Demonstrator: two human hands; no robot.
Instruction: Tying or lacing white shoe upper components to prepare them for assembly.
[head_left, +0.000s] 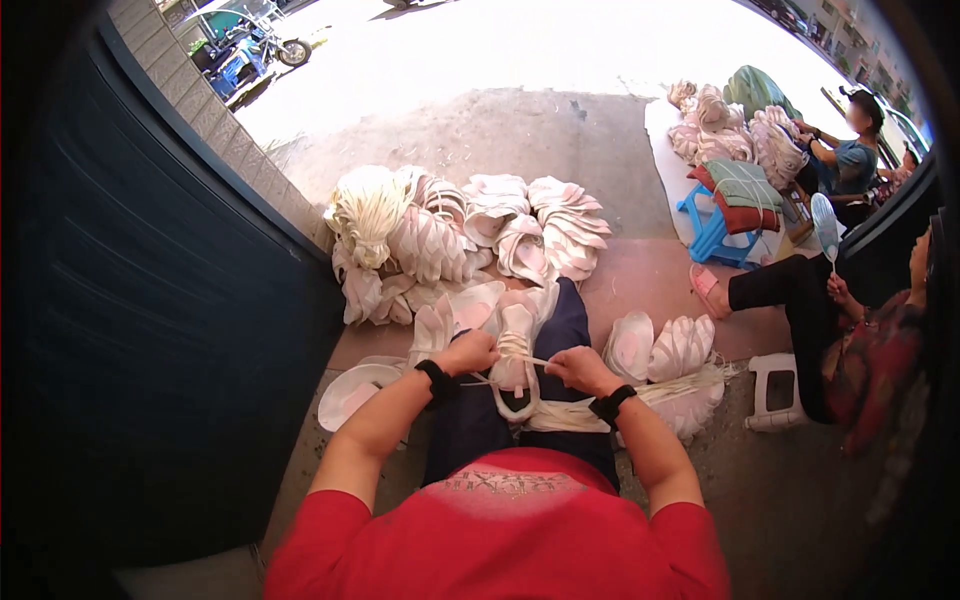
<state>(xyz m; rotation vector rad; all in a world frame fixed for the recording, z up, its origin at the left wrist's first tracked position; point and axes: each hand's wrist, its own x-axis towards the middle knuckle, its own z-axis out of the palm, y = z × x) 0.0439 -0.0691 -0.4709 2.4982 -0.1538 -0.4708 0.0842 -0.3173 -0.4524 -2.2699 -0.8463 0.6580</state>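
On my lap lies a small stack of pale pink-and-white curved fabric pieces (pixel 515 328), which look like shoe parts. A cream strip (pixel 530 360) runs across this stack, stretched between my hands. My left hand (pixel 474 352) is closed at the strip's left side, with a loose end below it. At the right, my right hand (pixel 586 369) pinches the other side of the strip. A hank of long cream strips (pixel 572 416) lies across my right thigh, just below my right hand. My fingertips are too small to make out in detail.
Tied bundles of similar pieces (pixel 430 240) are heaped ahead of me. More bundles (pixel 684 348) lie right. A seated person (pixel 885 345) holds a fan (pixel 826 228) near a white stool (pixel 775 392). Behind is a blue stool (pixel 715 228). A dark door (pixel 150 300) stands left.
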